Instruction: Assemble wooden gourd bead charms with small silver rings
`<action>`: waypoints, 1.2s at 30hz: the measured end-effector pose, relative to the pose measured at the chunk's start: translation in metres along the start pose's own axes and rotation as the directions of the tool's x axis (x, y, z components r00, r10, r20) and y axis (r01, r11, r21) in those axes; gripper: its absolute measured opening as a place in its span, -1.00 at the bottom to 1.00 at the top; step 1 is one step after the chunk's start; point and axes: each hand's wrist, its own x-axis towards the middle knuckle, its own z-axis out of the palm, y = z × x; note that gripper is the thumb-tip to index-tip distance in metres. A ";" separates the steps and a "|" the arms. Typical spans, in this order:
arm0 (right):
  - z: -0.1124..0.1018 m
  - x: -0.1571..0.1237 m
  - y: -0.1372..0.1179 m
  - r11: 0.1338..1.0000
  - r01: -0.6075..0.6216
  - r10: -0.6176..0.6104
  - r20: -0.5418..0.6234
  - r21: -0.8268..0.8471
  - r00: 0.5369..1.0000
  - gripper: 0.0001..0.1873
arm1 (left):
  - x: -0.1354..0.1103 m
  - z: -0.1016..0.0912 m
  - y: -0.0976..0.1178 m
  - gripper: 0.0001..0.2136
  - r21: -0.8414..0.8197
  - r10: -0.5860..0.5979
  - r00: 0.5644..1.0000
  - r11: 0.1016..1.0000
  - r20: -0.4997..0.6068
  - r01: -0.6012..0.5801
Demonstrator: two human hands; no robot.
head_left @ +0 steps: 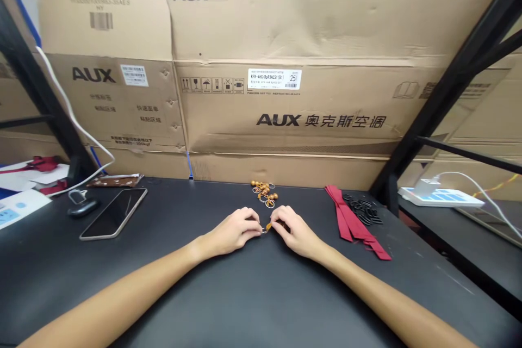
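Both my hands rest on the black table (253, 293), fingertips meeting in the middle. My left hand (235, 231) and my right hand (294, 234) are both closed in a pinch on one small gourd charm with a metal ring (267, 227) held between them. Just beyond my fingers lies a small heap of the same brown gourd charms with rings (264, 192). To the right of my right hand lie red ribbons (354, 223) and a pile of black rings (364, 209).
A phone (113, 212) lies face up at the left, with a padlock (80, 202) and a brown wrapper (115, 180) near it. Big cardboard boxes (285, 65) wall off the back. Black rack posts (440, 98) stand at both sides. A white power strip (432, 194) sits at the right.
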 end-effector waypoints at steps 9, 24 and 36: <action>0.000 -0.002 -0.004 0.996 0.048 -0.044 0.051 -0.077 0.998 -0.82 | -0.001 0.001 0.000 -0.85 0.038 -0.041 0.999 0.998 0.008 0.040; 0.003 -0.001 -0.010 0.992 0.081 -0.073 0.082 -0.095 0.994 -0.94 | 0.002 0.002 -0.004 -0.88 -0.020 -0.030 0.998 0.999 0.047 0.030; 0.005 -0.001 -0.014 0.995 0.100 -0.100 0.018 0.018 0.995 -0.86 | -0.001 0.002 -0.001 -0.94 0.002 -0.008 1.000 1.000 0.000 0.008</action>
